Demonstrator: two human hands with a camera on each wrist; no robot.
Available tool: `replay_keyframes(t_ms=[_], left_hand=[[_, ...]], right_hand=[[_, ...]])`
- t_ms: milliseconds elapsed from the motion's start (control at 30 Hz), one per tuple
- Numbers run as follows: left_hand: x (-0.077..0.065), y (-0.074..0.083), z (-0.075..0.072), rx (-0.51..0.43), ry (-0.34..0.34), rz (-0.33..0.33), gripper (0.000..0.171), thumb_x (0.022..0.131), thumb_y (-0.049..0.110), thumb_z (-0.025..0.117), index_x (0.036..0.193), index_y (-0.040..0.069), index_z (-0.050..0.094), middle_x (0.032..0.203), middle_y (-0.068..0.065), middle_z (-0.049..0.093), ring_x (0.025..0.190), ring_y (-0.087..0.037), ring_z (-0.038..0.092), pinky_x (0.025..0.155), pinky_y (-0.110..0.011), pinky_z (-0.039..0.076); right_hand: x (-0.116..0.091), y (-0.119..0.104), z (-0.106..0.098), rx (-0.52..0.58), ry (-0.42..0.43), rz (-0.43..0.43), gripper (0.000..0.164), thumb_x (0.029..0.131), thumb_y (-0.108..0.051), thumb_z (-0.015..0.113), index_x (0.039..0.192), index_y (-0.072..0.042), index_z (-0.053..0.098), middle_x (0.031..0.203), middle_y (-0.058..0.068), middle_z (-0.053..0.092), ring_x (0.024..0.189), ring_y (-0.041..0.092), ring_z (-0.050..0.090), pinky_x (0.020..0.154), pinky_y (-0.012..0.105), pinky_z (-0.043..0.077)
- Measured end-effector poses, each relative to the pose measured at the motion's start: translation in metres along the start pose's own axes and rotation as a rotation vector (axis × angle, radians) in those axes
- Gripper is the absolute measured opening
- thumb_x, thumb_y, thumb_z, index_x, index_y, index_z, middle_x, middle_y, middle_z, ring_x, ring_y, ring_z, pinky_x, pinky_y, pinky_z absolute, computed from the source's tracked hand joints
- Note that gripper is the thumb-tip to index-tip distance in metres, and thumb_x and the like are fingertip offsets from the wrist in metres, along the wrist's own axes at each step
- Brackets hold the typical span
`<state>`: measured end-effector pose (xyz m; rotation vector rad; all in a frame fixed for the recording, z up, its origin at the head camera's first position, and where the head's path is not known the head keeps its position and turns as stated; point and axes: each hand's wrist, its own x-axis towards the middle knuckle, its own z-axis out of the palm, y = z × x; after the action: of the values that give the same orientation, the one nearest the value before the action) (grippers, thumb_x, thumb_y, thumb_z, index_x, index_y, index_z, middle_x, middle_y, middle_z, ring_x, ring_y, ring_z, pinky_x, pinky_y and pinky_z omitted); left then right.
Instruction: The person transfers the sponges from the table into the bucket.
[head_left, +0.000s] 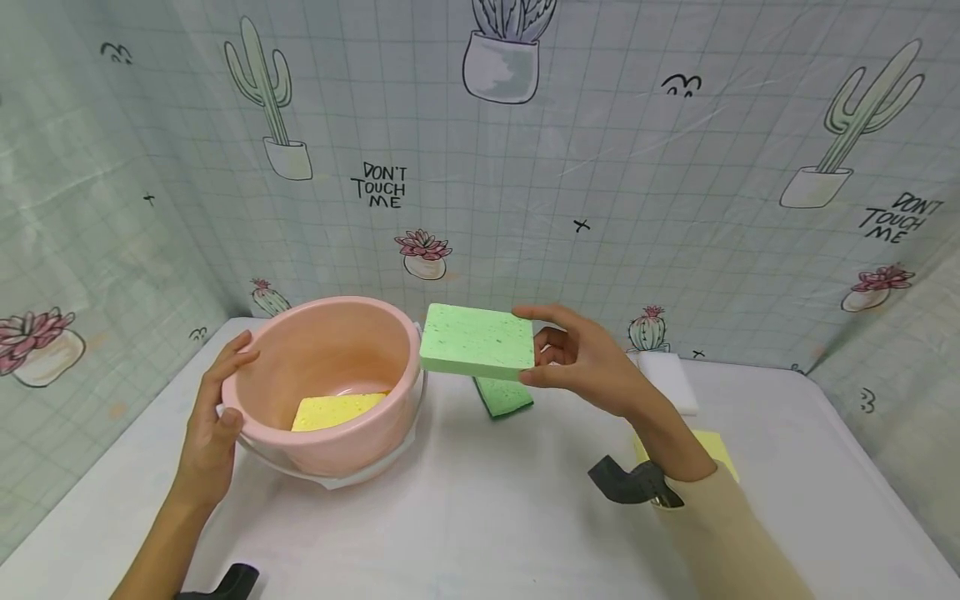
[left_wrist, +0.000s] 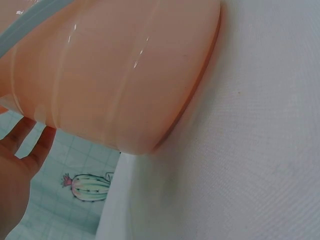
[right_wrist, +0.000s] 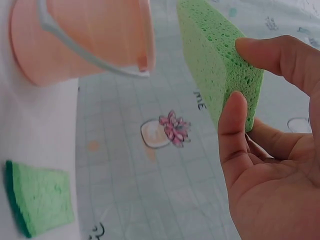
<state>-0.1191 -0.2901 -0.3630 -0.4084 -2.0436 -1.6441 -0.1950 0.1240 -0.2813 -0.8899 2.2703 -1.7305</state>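
My right hand (head_left: pixel 581 354) holds a thick light-green sponge (head_left: pixel 480 337) by its right end, pinched between thumb and fingers. The sponge is in the air, just right of a pink bucket (head_left: pixel 322 450). In the right wrist view the porous edge of the sponge (right_wrist: pixel 220 55) faces the camera. My left hand (head_left: pixel 213 425) grips the bucket's left side, fingers and thumb at the rim. Two of its fingertips show against the bucket's outer wall (left_wrist: pixel 105 75) in the left wrist view. A yellow sponge (head_left: pixel 337 411) lies inside the bucket.
A green scouring sponge (head_left: pixel 502 397) with a dark green underside lies on the white table (head_left: pixel 480 517) behind the held sponge. Farther right are a white block-like item (head_left: pixel 667 379) and a yellow flat item (head_left: pixel 716 450), partly behind my right forearm. A cactus-print curtain (head_left: pixel 480 167) surrounds the table.
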Motion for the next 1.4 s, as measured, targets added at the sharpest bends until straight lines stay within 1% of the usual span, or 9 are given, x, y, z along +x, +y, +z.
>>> replay_keyframes(t_ms=[133, 333, 533, 667, 800, 933, 1100, 1333, 1400], left_hand=[[-0.001, -0.001, 0.000, 0.008, 0.007, -0.016, 0.062, 0.091, 0.038, 0.058, 0.142, 0.006, 0.040, 0.157, -0.004, 0.019, 0.142, -0.024, 0.017, 0.099, -0.015, 0.035], [-0.001, -0.002, 0.000, 0.020, 0.016, -0.049, 0.064, 0.090, 0.039, 0.058, 0.142, 0.007, 0.039, 0.157, 0.000, 0.020, 0.142, -0.022, 0.017, 0.099, -0.015, 0.035], [-0.002, -0.001, 0.000, 0.018, 0.009, -0.027, 0.062, 0.091, 0.038, 0.057, 0.142, 0.006, 0.040, 0.157, -0.003, 0.019, 0.142, -0.023, 0.016, 0.100, -0.015, 0.033], [-0.002, -0.001, 0.001, 0.025, 0.010, -0.028, 0.061, 0.091, 0.038, 0.056, 0.141, 0.006, 0.040, 0.157, -0.002, 0.020, 0.142, -0.022, 0.016, 0.102, -0.017, 0.032], [-0.002, -0.002, 0.001, 0.030, 0.014, -0.032, 0.062, 0.091, 0.039, 0.056, 0.142, 0.006, 0.039, 0.156, -0.002, 0.020, 0.142, -0.022, 0.016, 0.101, -0.016, 0.032], [-0.001, -0.003, 0.000, 0.033, 0.010, -0.025, 0.063, 0.091, 0.039, 0.056, 0.142, 0.005, 0.039, 0.157, -0.003, 0.020, 0.142, -0.023, 0.016, 0.101, -0.016, 0.032], [-0.002, -0.004, -0.001, 0.037, 0.014, -0.035, 0.064, 0.091, 0.040, 0.057, 0.142, 0.006, 0.039, 0.156, -0.001, 0.020, 0.142, -0.022, 0.016, 0.104, -0.019, 0.031], [-0.003, -0.007, -0.002, 0.059, 0.016, -0.060, 0.065, 0.091, 0.042, 0.055, 0.143, 0.006, 0.037, 0.157, 0.001, 0.019, 0.143, -0.021, 0.013, 0.111, -0.032, 0.024], [-0.002, -0.007, -0.001, 0.054, 0.017, -0.054, 0.065, 0.091, 0.041, 0.056, 0.143, 0.006, 0.037, 0.157, 0.001, 0.019, 0.143, -0.021, 0.013, 0.109, -0.028, 0.027]], right_hand=[[0.013, -0.007, 0.012, 0.007, -0.031, -0.036, 0.065, 0.077, -0.003, 0.077, 0.135, -0.017, 0.052, 0.089, 0.015, 0.054, 0.077, 0.023, 0.053, 0.064, 0.030, 0.046], [0.030, -0.016, 0.032, -0.034, -0.069, -0.061, 0.065, 0.076, -0.005, 0.078, 0.134, -0.017, 0.052, 0.087, 0.013, 0.057, 0.076, 0.025, 0.055, 0.067, 0.031, 0.047], [0.046, -0.023, 0.053, -0.057, -0.106, -0.042, 0.066, 0.074, -0.008, 0.079, 0.133, -0.018, 0.052, 0.086, 0.011, 0.058, 0.077, 0.022, 0.058, 0.069, 0.032, 0.049], [0.055, -0.029, 0.065, -0.081, -0.139, -0.059, 0.066, 0.074, -0.007, 0.078, 0.134, -0.014, 0.051, 0.089, 0.010, 0.057, 0.078, 0.021, 0.060, 0.075, 0.034, 0.052], [0.061, -0.034, 0.076, -0.120, -0.163, -0.081, 0.066, 0.074, -0.007, 0.078, 0.134, -0.011, 0.050, 0.089, 0.010, 0.058, 0.079, 0.019, 0.060, 0.076, 0.032, 0.053], [0.069, -0.037, 0.086, -0.167, -0.174, -0.075, 0.069, 0.074, -0.009, 0.080, 0.135, -0.011, 0.049, 0.087, 0.007, 0.059, 0.077, 0.016, 0.061, 0.072, 0.028, 0.053], [0.078, -0.041, 0.100, -0.240, -0.177, -0.079, 0.068, 0.073, -0.012, 0.082, 0.133, -0.009, 0.050, 0.093, 0.003, 0.056, 0.075, 0.012, 0.059, 0.068, 0.024, 0.051], [0.087, -0.041, 0.117, -0.297, -0.200, -0.106, 0.066, 0.072, -0.012, 0.083, 0.130, -0.004, 0.052, 0.098, 0.002, 0.051, 0.073, 0.008, 0.058, 0.071, 0.019, 0.049], [0.090, -0.040, 0.121, -0.326, -0.202, -0.103, 0.065, 0.072, -0.013, 0.082, 0.129, -0.003, 0.053, 0.097, 0.001, 0.051, 0.072, 0.007, 0.059, 0.070, 0.018, 0.048]])
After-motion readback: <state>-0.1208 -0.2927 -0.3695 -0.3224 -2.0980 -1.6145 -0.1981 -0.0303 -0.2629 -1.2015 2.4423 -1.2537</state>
